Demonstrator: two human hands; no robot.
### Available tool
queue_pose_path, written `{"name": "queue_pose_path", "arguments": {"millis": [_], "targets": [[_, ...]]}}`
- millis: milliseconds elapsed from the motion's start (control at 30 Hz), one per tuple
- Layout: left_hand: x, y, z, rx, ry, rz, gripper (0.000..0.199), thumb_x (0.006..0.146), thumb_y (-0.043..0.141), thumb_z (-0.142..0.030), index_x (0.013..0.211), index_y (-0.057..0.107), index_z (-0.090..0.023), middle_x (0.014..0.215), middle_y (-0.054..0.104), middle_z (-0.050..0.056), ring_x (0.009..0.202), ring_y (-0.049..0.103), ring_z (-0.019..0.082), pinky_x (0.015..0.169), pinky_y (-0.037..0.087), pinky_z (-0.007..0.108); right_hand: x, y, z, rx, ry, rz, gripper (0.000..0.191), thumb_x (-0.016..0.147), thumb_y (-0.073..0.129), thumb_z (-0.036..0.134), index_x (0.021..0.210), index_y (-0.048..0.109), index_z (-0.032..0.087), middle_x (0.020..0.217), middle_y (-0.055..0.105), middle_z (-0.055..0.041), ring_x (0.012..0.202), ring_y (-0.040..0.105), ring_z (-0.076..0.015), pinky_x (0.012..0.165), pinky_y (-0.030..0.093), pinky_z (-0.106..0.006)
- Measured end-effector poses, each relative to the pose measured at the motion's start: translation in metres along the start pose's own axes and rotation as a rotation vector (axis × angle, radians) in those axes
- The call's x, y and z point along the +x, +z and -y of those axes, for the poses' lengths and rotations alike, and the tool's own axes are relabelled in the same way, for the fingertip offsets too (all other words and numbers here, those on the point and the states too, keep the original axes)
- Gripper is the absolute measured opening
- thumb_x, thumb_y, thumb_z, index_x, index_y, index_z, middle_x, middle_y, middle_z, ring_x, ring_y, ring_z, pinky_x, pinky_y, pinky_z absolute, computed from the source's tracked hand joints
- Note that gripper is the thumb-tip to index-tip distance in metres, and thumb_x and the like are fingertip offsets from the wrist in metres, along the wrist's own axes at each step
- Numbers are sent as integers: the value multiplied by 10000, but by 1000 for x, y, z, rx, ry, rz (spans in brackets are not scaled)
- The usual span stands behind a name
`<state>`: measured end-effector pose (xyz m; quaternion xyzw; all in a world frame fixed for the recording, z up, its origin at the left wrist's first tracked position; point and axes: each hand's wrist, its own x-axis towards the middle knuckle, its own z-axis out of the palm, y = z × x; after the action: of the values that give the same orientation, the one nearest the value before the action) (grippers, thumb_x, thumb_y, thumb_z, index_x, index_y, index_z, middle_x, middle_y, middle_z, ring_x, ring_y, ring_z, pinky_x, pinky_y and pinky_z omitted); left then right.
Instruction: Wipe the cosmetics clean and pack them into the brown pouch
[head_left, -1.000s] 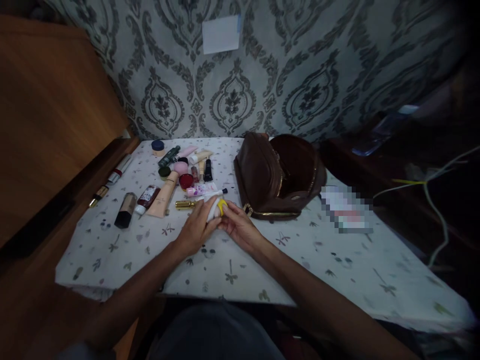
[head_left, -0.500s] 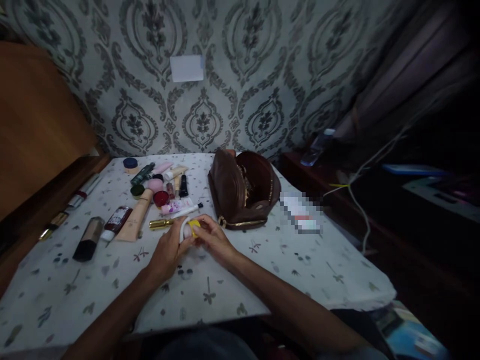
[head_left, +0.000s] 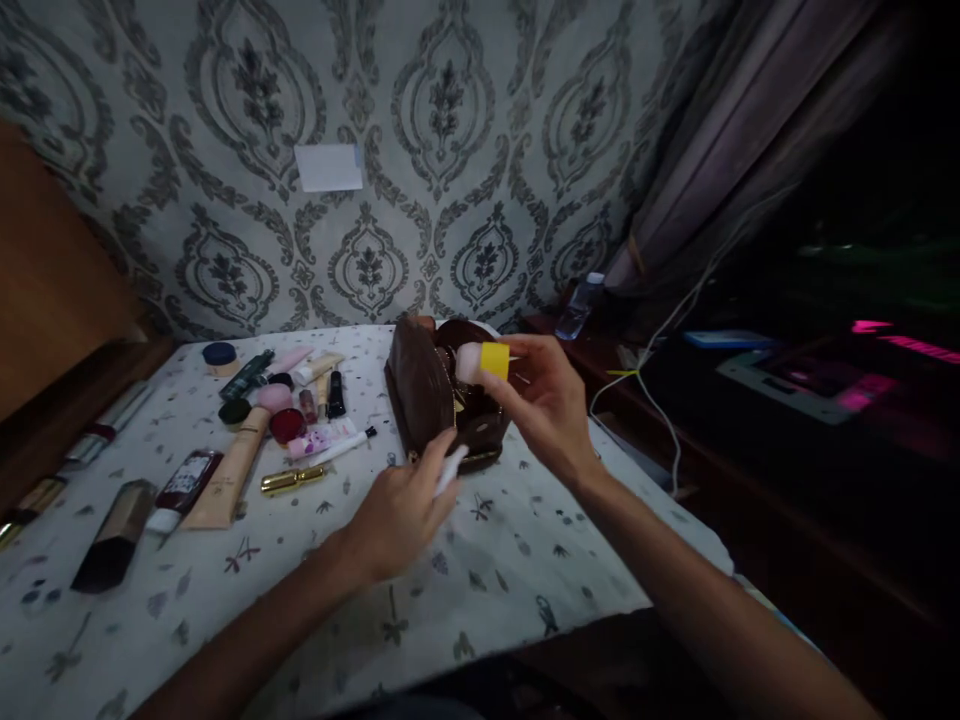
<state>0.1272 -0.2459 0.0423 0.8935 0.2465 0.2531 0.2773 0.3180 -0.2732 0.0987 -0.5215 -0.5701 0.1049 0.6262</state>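
Observation:
My right hand [head_left: 553,408] pinches a small stubby item with a yellow band and a pale pinkish rounded end [head_left: 481,362], held up over the open mouth of a brown zip bag [head_left: 416,385]. My left hand [head_left: 401,515], lower and in front of the bag, is closed on a small white piece [head_left: 451,470], perhaps a lid; its full shape is hidden by the fingers. To the left of that hand a gold tube [head_left: 292,480] lies on the patterned cloth.
Cosmetics spread across the left of the table: a beige tube [head_left: 231,470], a dark red bottle [head_left: 187,485], a black-and-bronze container [head_left: 116,535], a blue-lidded jar [head_left: 220,358]. A clear bottle [head_left: 579,308] and white cable [head_left: 667,425] are at right.
My hands have moved apart, separating the white piece from the yellow-banded item. The right hand has risen toward the bag's opening. The view has shifted to the right.

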Motion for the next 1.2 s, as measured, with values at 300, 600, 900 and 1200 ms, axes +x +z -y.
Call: {"name": "queue_pose_path", "arguments": {"millis": [300,600,900,1200], "targets": [[24,47,-7,267,8,122,520,971,408,-288,1452,262,-155,922,755,111,789,738,269,688,553,351,42,-19,-31,-845,-117,731,257,787,674,239,1031,644,164,972,666,-90,862,631,-215,737,442,-283],[19,59,5,285,21,123,642,933,510,-273,1489,206,-169,1034,746,144,824,741,290,685,569,382,65,19,-23,-1120,118,1155,305,673,708,162,971,730,103,873,745,-152,817,712,-283,629,478,-290],[20,60,4,365,10,185,674,914,540,-242,1498,229,-115,1001,758,152,843,745,301,690,577,381,62,34,-33,-1166,273,1238,312,702,701,109,1005,753,54,980,760,-175,880,724,-267,691,521,-267],[21,53,-8,444,-62,320,664,951,503,-228,1517,180,-97,1016,760,126,875,744,259,750,584,361,63,38,-42,-1192,270,1327,457,733,682,145,1186,692,79,1148,728,-146,1055,682,-263,817,517,-246]]}}
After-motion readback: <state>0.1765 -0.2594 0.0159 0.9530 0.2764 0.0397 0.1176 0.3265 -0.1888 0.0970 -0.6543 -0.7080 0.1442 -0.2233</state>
